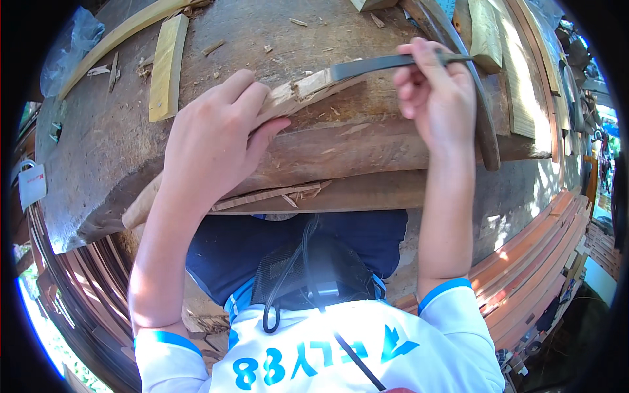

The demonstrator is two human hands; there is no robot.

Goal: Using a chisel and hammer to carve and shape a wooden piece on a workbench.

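Observation:
My left hand [213, 128] is closed round a long wooden strip [282, 98], pressing it against the workbench top. Its far end is rough and splintered, with a notch-like hollow; the other end pokes out past my left forearm. Between the thumb and fingers of my right hand [436, 92] is a dark, flat metal chisel [373, 67], held near its narrow end. The broad end of the chisel meets the splintered tip of the strip, touching or very close to it.
The worn workbench [223, 26] carries wood chips. A short pale board [168, 69] lies left of my hands. Beyond my right hand are a dark curved bar [485, 124] and pale planks [524, 78]. A plastic bag [69, 52] sits far left; stacked reddish boards [531, 249] lie lower right.

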